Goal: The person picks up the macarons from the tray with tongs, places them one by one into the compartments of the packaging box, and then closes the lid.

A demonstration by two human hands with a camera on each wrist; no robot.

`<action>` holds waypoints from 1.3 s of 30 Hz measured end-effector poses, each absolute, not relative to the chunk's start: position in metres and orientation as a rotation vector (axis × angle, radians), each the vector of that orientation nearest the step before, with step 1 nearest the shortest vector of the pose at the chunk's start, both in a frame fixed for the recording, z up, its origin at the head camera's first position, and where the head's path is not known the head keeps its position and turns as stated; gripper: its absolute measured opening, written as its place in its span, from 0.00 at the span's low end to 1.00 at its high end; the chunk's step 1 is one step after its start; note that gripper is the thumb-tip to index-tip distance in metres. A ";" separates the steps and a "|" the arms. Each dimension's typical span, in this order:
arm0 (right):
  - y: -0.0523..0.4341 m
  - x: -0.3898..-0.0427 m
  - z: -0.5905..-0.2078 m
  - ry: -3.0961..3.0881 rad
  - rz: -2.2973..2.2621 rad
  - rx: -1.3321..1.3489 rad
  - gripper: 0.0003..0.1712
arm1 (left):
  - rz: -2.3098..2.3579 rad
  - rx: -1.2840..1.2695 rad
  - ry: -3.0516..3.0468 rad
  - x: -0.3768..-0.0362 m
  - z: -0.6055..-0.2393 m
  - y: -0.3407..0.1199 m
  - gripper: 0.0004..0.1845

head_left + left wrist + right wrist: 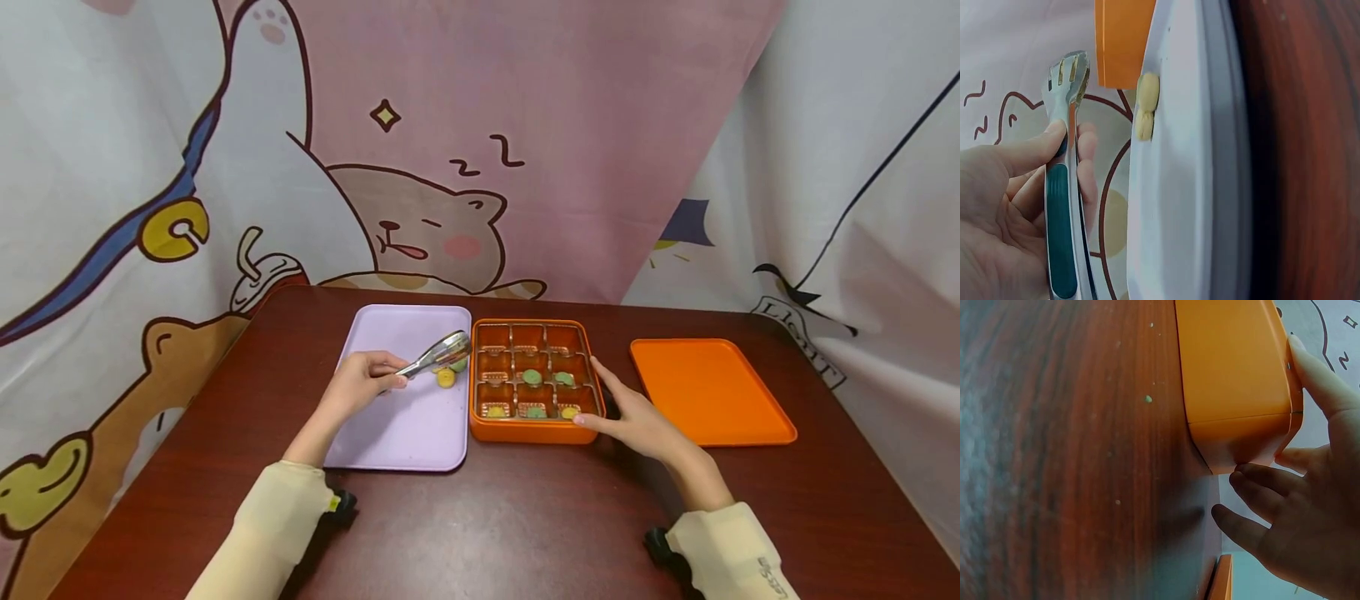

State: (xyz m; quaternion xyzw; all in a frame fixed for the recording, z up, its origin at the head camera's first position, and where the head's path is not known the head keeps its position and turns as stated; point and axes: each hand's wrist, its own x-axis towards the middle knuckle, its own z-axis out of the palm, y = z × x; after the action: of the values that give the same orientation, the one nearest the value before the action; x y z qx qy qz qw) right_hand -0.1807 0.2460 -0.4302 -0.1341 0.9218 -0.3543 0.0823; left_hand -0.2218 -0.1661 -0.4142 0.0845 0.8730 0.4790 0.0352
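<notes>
Head view shows the left hand [358,385] gripping metal tongs [438,353] over small sweets [446,377] on the purple tray [397,433], probably soft and fragile, while the straight-fingered right hand [637,421] steadies the orange box [532,429].

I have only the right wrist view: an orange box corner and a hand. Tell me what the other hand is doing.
Observer: The left hand grips metal tongs over a lilac tray.
Operator: Report what lies on that tray.
Observer: Two small pieces, one yellow and one green, lie near the tong tips.
Operator: Describe the inside of the box.
Observer: The orange box has nine compartments; several hold green or yellow pieces, and the back row looks empty.
Operator: Say where its lid is.
Observer: An orange lid lies flat beyond the right hand.
</notes>
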 end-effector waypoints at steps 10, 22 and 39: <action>0.246 -0.182 -0.431 2.748 -1.058 -0.389 0.57 | 1.513 0.334 2.630 -0.223 -0.415 -0.150 0.10; 0.247 -0.182 -0.430 2.756 -1.052 -0.403 0.57 | 1.448 0.365 2.671 -0.218 -0.403 -0.137 0.10; 0.247 -0.181 -0.431 2.761 -1.047 -0.406 0.56 | 1.392 0.389 2.763 -0.218 -0.401 -0.144 0.12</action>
State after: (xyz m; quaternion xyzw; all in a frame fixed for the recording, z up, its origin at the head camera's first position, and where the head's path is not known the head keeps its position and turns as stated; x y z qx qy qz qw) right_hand -0.1811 0.2474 -0.4309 -0.1356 0.9233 -0.3501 0.0804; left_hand -0.2184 -0.1440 -0.4010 0.1248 0.8860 0.4464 0.0114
